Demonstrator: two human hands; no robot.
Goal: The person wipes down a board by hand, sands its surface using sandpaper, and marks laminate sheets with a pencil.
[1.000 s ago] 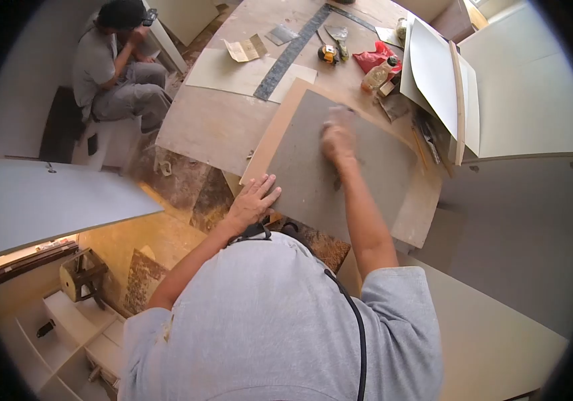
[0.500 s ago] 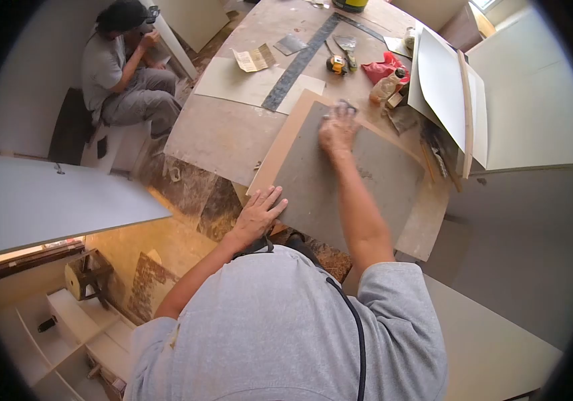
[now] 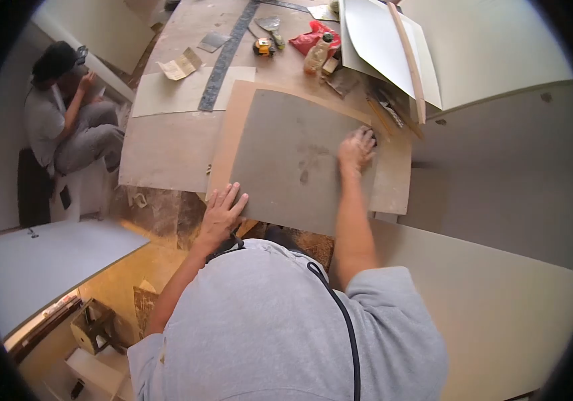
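A grey sheet [image 3: 286, 154] with darker smudges lies over a tan board [image 3: 227, 134] at the near side of the table. My left hand [image 3: 222, 212] rests on the sheet's lower left corner, fingers spread. At the sheet's right edge, my right hand [image 3: 356, 150] is curled over a small dark thing, mostly hidden under the fingers and too covered to name.
On the table [image 3: 159, 157] are a metal square [image 3: 229, 57], a tape measure [image 3: 263, 46], a scraper [image 3: 270, 27], a red bag [image 3: 313, 37] and a bottle [image 3: 317, 55]. White sheets [image 3: 386, 47] lean at right. A seated person [image 3: 66, 120] is at left.
My right hand has moved from the sheet's upper part to its right edge. My left hand has stayed at the corner. The whole view has shifted, with the table now further left.
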